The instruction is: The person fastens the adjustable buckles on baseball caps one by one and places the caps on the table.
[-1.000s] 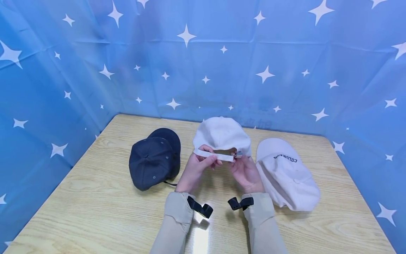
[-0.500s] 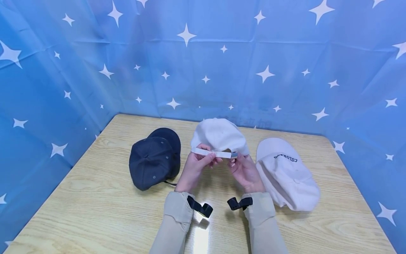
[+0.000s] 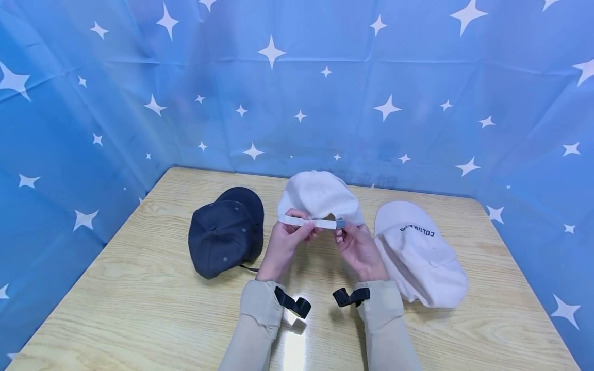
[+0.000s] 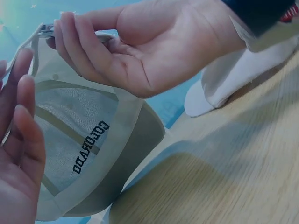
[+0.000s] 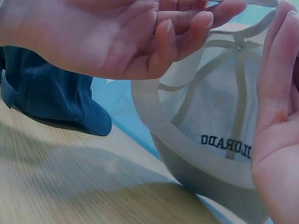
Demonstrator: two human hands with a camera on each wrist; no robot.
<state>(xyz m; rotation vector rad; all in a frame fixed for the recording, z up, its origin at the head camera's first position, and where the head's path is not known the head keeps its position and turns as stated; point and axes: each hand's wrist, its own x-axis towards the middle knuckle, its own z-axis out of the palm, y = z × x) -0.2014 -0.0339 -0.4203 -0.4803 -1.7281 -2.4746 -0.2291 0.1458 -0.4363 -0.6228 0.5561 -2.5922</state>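
A white cap (image 3: pixel 317 193) is held in both hands at the far middle of the table, its back strap toward me. My left hand (image 3: pixel 282 246) pinches the white strap (image 3: pixel 320 223) between thumb and fingers. At the strap's right end my right hand (image 3: pixel 361 252) pinches the metal buckle (image 3: pixel 341 224). In the left wrist view the buckle (image 4: pixel 46 30) shows at the right hand's fingertips. The wrist views look into the cap's inside, where reversed COLORADO stitching (image 4: pixel 91 147) shows, with the brim (image 5: pixel 205 186) pointing down.
A dark navy cap (image 3: pixel 220 234) lies left of the hands, a thin strap trailing from it. Close beside the right hand lies another white cap (image 3: pixel 422 257) marked COLORADO. Behind the wooden table (image 3: pixel 153 309) hangs a blue star-patterned cloth (image 3: pixel 297 87).
The strap and buckle have come together: a gap between them a second ago has closed, and the strap end now meets the buckle. The cap has shifted slightly left.
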